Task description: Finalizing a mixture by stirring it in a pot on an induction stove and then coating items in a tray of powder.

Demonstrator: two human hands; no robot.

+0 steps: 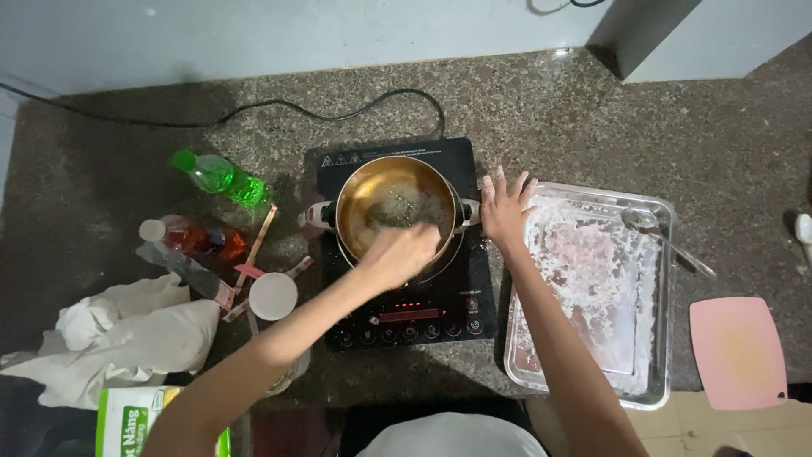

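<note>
Seen from above: left hand (399,254) reaching over a steel pot (395,207) of bubbling oil on a black induction cooker (406,317), fingers curled, contents not discernible. Right hand (505,207) open, empty, fingers spread, resting at the floury metal tray (664,254) edge. Tray holding only flour and a spoon (664,235); frying apparently well underway.

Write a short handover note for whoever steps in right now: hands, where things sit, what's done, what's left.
Left hand: closed over the pot on the black cooktop; whether it holds anything can't be seen.
Right hand: open, fingers spread, at the left rim of the metal tray.
Tray is coated with white flour, spoon in its far corner.
Done: cooktop display is lit, liquid in the pot.
Left: unclear from this view.
</note>
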